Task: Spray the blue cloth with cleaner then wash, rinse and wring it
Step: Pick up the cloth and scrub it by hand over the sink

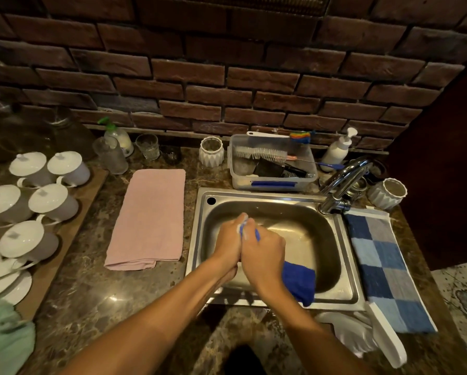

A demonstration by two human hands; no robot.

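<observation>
The blue cloth (299,282) is bunched over the sink (343,255), one end hanging below the hands, white suds showing. The left hand (228,240) and right hand (263,254) each keep a closed grip on it, pressed together: washing looks underway; the tap (343,180) shows no visible water, so rinsing and wringing seem left

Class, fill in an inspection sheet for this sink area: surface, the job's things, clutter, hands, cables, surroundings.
Surface: dark marbled countertop around a steel sink.
Job's things: blue cloth held over the basin, white foam on it at the fingertips.
Clutter: pink towel, lidded white cups, plastic tub of brushes, checked blue mat, pump bottles.
Hands: left hand and right hand pressed together, both gripping the cloth.
Cables: nothing seen.
Surroundings: brick wall behind; faucet, no water stream visible.
</observation>
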